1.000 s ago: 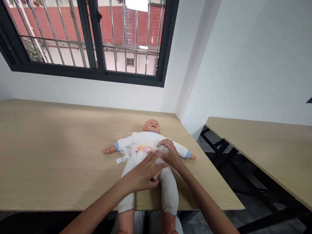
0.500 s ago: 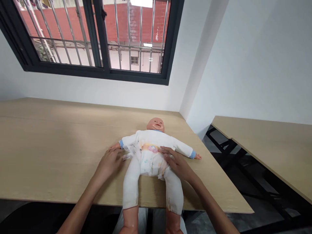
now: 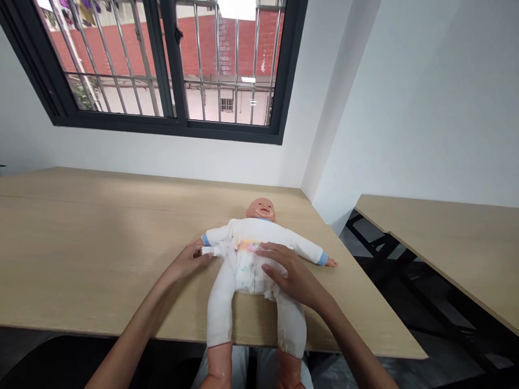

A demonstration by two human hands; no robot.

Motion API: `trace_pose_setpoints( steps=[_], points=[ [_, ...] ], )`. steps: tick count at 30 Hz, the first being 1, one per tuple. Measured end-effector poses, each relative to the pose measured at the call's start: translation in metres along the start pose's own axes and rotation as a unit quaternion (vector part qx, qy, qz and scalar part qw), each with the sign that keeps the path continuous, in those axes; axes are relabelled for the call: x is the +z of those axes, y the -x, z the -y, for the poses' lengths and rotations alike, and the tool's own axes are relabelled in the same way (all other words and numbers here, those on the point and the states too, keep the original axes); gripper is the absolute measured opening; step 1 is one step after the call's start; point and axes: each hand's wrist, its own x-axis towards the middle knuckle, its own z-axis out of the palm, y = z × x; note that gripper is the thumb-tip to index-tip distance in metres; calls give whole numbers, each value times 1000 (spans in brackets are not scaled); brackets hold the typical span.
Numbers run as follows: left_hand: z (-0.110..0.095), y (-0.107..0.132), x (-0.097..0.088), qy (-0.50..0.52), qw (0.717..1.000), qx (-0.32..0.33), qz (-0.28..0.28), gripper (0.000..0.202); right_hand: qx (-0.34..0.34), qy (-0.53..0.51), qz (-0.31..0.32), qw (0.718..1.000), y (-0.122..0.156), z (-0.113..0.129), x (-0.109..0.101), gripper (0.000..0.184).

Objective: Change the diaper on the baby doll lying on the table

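Note:
A baby doll (image 3: pixel 261 226) in a white top with blue cuffs lies on its back, arms spread, its legs reaching over the table's near edge. Around its hips is a white diaper (image 3: pixel 246 274) with an orange and pink printed waistband. My left hand (image 3: pixel 187 263) pinches the diaper's side tab (image 3: pixel 211 250), stretched out beside the doll's hip. My right hand (image 3: pixel 294 275) rests on the front of the diaper, fingers extended and apart, covering part of the waistband and the hip on that side.
The doll lies near the right edge of a wooden table (image 3: pixel 101 243). A second table (image 3: pixel 454 232) stands to the right, across a gap with dark metal legs. A barred window (image 3: pixel 170 119) is in the wall behind.
My left hand has closed on the side tab and pulled it out straighter. My right hand has slid slightly inward over the diaper front. The view has shifted a little.

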Motion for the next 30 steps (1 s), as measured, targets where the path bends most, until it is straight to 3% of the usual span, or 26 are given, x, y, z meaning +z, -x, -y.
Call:
trace_pose_setpoints(
  steps=[2, 5, 9, 14, 17, 21, 26, 30],
  points=[
    [-14, 0, -4, 34, 999, 4, 23, 38, -21, 16, 20, 999, -10, 9, 5, 41],
    [-32, -5, -2, 3, 1000, 24, -7, 24, -31, 51, 60, 996, -26, 12, 19, 48],
    [-45, -13, 23, -82, 992, 100, -9, 16, -8, 72, 93, 993, -35, 2, 35, 55],
    [-48, -19, 62, -164, 970, 176, 33, 8, 71, -37, 54, 995, -27, -10, 42, 102],
    [-41, -22, 74, -207, 958, 196, 19, 7, 93, -117, 42, 988, -23, -12, 43, 115],
    [-33, -21, 77, -219, 953, 207, 6, 5, 96, -153, -16, 983, -17, -11, 39, 107],
    [-36, 4, 83, -323, 916, 235, -41, 23, 147, -97, -116, 978, 5, -6, 27, 63],
    [-36, 25, 92, -408, 879, 245, -30, 41, 115, -8, -78, 990, 22, 3, 25, 52]
  ],
)
